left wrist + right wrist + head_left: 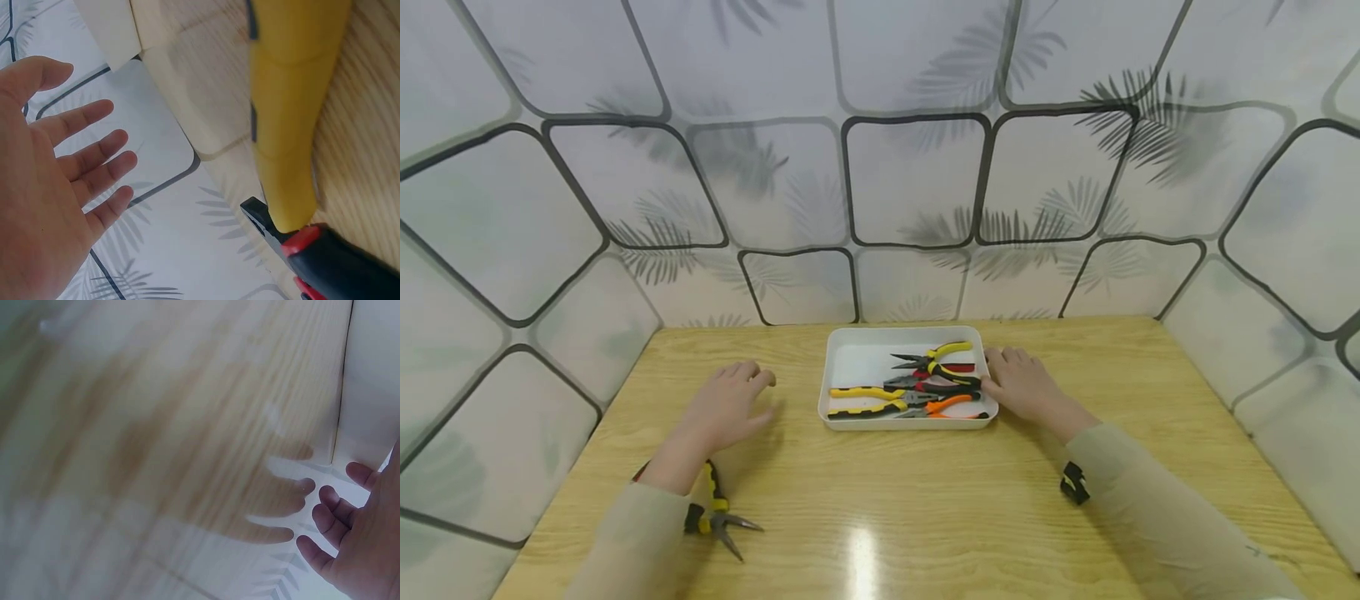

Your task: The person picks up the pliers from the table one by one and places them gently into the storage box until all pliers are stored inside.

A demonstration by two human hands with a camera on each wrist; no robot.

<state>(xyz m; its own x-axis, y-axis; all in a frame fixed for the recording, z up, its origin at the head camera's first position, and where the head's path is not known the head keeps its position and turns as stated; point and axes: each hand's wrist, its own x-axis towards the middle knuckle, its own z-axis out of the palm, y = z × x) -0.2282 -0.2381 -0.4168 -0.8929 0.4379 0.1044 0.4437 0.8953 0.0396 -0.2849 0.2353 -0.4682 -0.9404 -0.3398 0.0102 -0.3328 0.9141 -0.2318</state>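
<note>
My left hand (730,408) hovers over the table left of the tray, fingers spread and holding nothing. Beneath that forearm lie yellow-and-black pliers (721,518) with their jaws apart; the sleeve hides part of them. A yellow handle (287,125) and a black-and-red handle (340,262) loom close in the left wrist view. At the right end of the white tray (895,425) is my right hand (1021,385), its fingers loosely bent and its thumb at the tray's wall. Inside the tray are yellow-and-black pliers (865,392), needle-nose pliers (934,363), red-and-black pliers (925,385) and orange-handled pliers (951,402).
The wooden table (925,508) runs back to a patterned cloth wall (917,183), with more cloth on both sides. A black strap piece (1074,483) shows at the right sleeve. Light glares off the table near the front.
</note>
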